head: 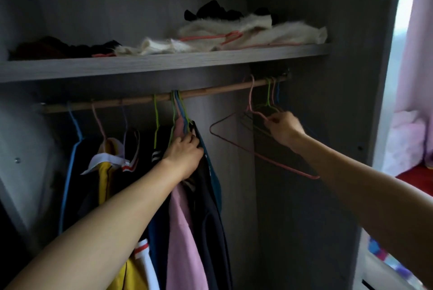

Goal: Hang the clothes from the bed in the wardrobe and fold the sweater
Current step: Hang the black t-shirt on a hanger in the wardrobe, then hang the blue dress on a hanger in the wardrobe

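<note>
Inside the wardrobe [164, 64], head view: the left hand [185, 156], at centre, grips the hung clothes [182, 219]. The right hand [282, 129], at two o'clock, pinches an empty pink hanger [251, 96] on the rail [210, 90]. Tugged sideways, its hook may snag the neighbouring hangers [269, 95] and drag them off.

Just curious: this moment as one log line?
left hand: holds hung clothes | right hand: pinches empty pink hanger on rod

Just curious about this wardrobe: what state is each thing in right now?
Left hand: grips the dark garment at its top.
Right hand: pinches the pink hanger.
Pink hanger: empty, tilted, hooked on the rail.
Dark garment: hanging from the rail.
Pink garment: hanging.
Green hanger: empty, hanging near the rail's right end.
Shelf: holds cream fluffy fabric.
</note>
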A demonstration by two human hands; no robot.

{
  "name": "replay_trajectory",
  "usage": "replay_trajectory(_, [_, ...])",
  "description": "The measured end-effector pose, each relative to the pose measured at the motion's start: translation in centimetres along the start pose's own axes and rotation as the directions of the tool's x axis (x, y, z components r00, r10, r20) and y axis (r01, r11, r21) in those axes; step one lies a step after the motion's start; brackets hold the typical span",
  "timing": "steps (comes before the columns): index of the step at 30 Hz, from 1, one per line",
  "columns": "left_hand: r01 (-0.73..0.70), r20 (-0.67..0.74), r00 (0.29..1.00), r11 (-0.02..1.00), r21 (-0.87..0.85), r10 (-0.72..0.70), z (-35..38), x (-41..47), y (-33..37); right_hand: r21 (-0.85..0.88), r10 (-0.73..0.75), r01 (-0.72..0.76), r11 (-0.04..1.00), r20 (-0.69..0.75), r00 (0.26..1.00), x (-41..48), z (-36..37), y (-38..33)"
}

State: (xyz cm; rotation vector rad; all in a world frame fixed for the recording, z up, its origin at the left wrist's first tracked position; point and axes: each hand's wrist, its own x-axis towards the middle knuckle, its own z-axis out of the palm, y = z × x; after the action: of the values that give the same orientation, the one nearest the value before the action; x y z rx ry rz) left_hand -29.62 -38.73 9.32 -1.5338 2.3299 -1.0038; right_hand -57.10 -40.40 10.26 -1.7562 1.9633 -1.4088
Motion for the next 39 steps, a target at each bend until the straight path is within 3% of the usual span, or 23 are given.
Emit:
replay_trajectory(5, [0.038,-0.146,0.986,0.963,-0.268,-0.079,-2.5,-0.7,4.0,-0.183,-0.038,0.037,0.982,-0.001,0.999,-5.4,-4.8,3.2])
replay_trajectory(9, [0.009,-0.231,0.957,0.816,-0.578,-0.173,-5.6,-0.2,10.6,-0.305,-0.111,0.09,0.948,-0.054,0.992,-10.8,-11.2,7.7])
replay_trajectory(12, [-0.037,-0.229,0.955,0.689,-0.724,-0.19,-7.9,-0.1,18.0,-0.315,-0.058,0.033,0.948,-0.069,0.996,-16.2,-17.4,12.4])
replay_trajectory(14, [-0.071,-0.194,0.972,0.62,-0.781,-0.133,-9.4,-0.6,23.6,-0.351,0.015,-0.053,0.935,-0.108,0.994,-20.3,-21.9,15.9])
replay_trajectory(18, [-0.165,-0.145,0.986,0.614,-0.772,0.083,-12.6,-3.4,35.6,-0.45,0.176,-0.237,0.861,-0.174,0.969,-28.9,-30.6,23.1])
replay_trajectory(21, [-0.241,-0.115,0.962,0.577,-0.78,0.247,-15.2,-6.1,44.0,-0.404,0.283,-0.349,0.846,-0.217,0.934,-35.2,-35.5,27.6])
replay_trajectory(28, [-0.467,-0.15,0.801,0.448,-0.762,0.579,-20.2,-8.7,59.1,-0.297,0.52,-0.63,0.718,-0.372,0.769,-45.5,-43.5,37.2])
replay_trajectory(39, [-0.611,-0.191,0.614,0.308,-0.73,0.766,-27.3,1.8,80.7,-0.049,0.63,-0.859,0.51,-0.658,0.412,-45.7,-55.6,53.4])
